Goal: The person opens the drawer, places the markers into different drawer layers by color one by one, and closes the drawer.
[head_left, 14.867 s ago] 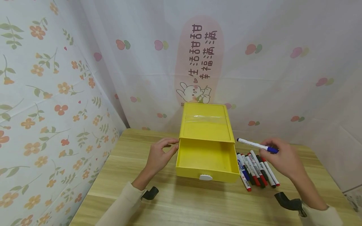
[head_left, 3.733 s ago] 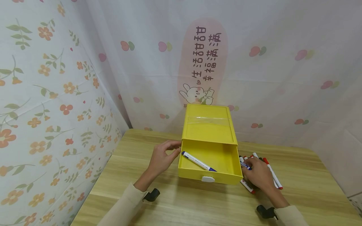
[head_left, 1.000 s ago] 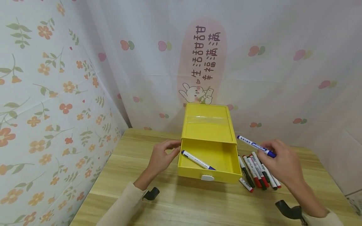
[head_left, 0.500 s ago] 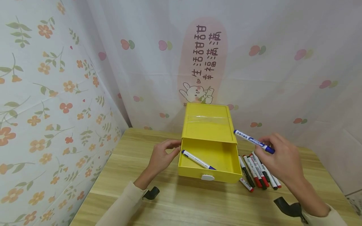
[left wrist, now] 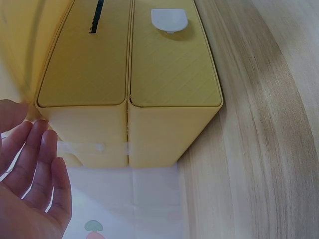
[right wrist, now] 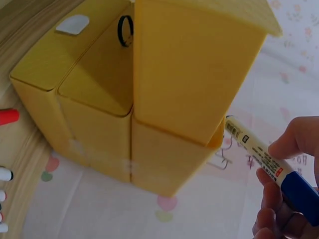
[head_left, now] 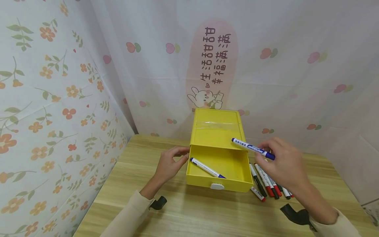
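Note:
In the head view, my right hand (head_left: 281, 161) pinches a white whiteboard marker with blue ends (head_left: 253, 148) by its blue cap. The marker slants in the air above the right side of a pulled-out yellow drawer (head_left: 219, 186). Another blue-capped marker (head_left: 208, 168) lies diagonally inside that drawer. My left hand (head_left: 170, 164) rests its fingertips at the drawer unit's left side, fingers loosely extended. In the left wrist view, those fingers (left wrist: 47, 154) are by the yellow casing's edge. The right wrist view has the held marker (right wrist: 259, 154) between thumb and fingers, beside the casing.
Several red- and black-capped markers (head_left: 267, 184) lie on the wooden table (head_left: 189, 214) right of the drawer, partly under my right hand. Lower drawers (left wrist: 172, 64) are shut, one with a white handle (left wrist: 169, 20). A printed curtain (head_left: 160, 82) hangs close behind the unit.
One blue-capped marker has come into the drawer since the earliest frame. My right hand has lifted a second from the pile and moved it left over the drawer. My left hand stays.

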{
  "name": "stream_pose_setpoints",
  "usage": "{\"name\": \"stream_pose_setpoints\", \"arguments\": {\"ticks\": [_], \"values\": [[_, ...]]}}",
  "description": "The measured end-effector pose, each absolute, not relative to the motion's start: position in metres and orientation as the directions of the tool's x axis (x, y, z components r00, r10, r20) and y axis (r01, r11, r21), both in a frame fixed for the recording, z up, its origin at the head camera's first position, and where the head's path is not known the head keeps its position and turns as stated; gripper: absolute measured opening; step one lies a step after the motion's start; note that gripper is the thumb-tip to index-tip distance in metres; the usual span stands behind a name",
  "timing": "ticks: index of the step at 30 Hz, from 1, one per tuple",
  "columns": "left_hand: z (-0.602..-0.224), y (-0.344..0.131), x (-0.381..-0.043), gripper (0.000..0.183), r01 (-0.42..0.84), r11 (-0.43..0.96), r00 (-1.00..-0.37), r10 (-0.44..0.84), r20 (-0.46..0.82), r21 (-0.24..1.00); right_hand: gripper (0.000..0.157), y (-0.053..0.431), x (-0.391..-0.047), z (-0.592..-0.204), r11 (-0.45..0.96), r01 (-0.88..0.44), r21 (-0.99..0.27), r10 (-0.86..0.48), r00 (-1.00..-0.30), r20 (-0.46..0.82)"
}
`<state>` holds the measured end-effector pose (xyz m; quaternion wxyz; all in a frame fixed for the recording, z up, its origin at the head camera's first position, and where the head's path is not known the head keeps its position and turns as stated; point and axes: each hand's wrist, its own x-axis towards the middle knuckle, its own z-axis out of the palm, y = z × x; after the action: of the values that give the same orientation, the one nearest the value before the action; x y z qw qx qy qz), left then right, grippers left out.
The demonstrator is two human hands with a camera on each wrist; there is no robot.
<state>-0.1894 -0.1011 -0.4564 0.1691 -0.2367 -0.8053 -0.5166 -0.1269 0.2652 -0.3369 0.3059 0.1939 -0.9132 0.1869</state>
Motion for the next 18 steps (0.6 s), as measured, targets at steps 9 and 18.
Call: {"name": "stream_pose_setpoints", "arguments": {"ticks": [9, 18], "values": [[-0.456, -0.101, -0.189, 0.026, 0.563, 0.343, -0.826, 0.208, 0.524, 0.752, 0.017, 0.244, -0.125, -0.334, 0.843, -0.500, -0.197, -0.302, -0.745, 0.595], [-0.456, -0.102, -0.189, 0.025, 0.556, 0.341, -0.831, 0.211, 0.514, 0.758, 0.018, 0.225, -0.125, -0.330, 0.811, -0.553, -0.191, -0.361, -0.729, 0.581]]}}
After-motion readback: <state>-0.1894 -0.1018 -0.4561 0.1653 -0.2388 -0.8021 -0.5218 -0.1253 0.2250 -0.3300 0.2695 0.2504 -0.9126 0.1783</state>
